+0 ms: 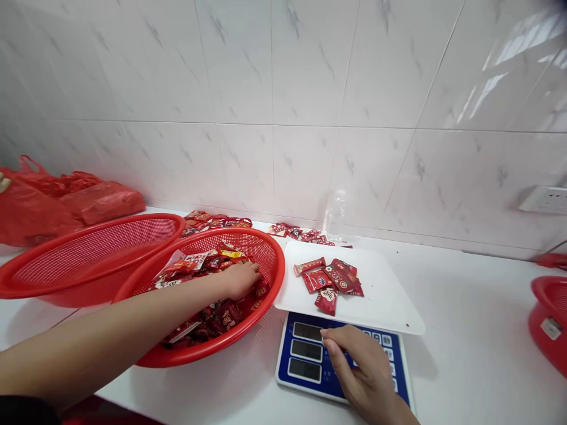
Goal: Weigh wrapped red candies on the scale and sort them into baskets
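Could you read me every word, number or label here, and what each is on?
None reads surely.
Keys of the blue scale: too blurred.
Its displays: no legible digits.
Red packets on tray and in basket: print too small.
White label, red container at right: blurred.

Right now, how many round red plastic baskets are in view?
3: the far-left basket, the middle basket with the left hand among red wrapped packets, and the right-edge basket, partly cut off. More may be hidden.
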